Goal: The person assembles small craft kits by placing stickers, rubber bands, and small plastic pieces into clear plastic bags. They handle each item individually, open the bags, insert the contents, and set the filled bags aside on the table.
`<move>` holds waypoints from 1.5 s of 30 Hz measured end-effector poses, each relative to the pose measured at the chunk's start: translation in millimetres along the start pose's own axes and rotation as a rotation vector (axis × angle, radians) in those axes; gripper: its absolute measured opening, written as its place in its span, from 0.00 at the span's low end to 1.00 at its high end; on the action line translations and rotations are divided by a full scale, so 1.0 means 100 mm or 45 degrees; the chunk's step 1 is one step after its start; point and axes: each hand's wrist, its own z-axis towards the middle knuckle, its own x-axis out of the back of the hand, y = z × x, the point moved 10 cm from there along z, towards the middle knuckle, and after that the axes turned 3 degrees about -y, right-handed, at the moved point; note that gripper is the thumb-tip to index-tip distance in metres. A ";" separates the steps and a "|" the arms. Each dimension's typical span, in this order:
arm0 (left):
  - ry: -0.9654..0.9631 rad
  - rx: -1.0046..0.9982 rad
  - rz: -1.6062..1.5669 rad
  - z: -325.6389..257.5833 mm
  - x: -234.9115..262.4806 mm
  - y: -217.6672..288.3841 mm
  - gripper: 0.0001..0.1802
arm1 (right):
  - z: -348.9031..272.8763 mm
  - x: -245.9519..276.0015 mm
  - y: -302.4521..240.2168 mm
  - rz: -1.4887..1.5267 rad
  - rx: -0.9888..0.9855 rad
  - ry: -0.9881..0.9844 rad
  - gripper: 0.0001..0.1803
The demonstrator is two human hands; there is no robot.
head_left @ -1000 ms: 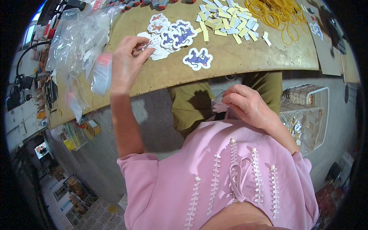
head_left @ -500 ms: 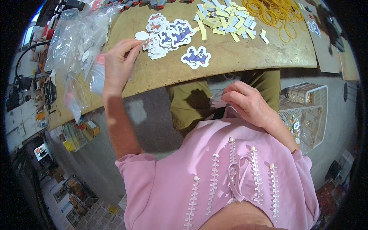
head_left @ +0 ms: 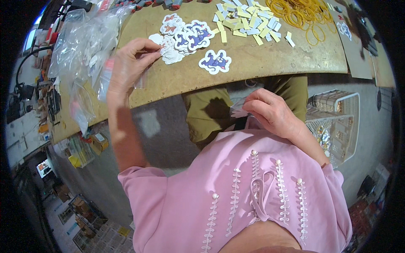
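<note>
A heap of die-cut cartoon stickers (head_left: 171,44), white-bordered with purple or orange figures, lies on the worn table. At the heap's left edge my left hand (head_left: 134,61) pinches a sticker between thumb and fingers. One purple cat sticker (head_left: 215,62) lies apart, nearer the table's front edge. Over my lap, my right hand (head_left: 270,110) is closed on a small clear plastic bag (head_left: 238,109), with a pale cut-out shape showing through it. The fingers partly cover that bag.
Clear plastic bags (head_left: 80,46) crowd the table's left side. Yellow and white paper slips (head_left: 247,23) and yellow rubber bands (head_left: 299,14) lie at the back right. A white plastic basket (head_left: 354,122) stands low at the right; a small cardboard box (head_left: 99,143) sits below left.
My left hand has shifted slightly, its fingertips now against the heap's left edge, and the forearm has swung a little left. My right hand stays nearly in place with the bag.
</note>
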 end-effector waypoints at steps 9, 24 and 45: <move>-0.040 -0.098 -0.004 0.04 -0.01 -0.04 0.08 | -0.01 -0.05 0.04 -0.007 0.005 -0.018 0.17; 0.570 -0.382 0.949 -0.19 -0.06 0.24 0.08 | -0.04 0.11 -0.15 -0.280 0.178 0.150 0.17; 0.089 -0.474 0.130 -1.09 -1.39 1.14 0.15 | 0.00 0.02 -0.33 -0.199 0.209 0.109 0.15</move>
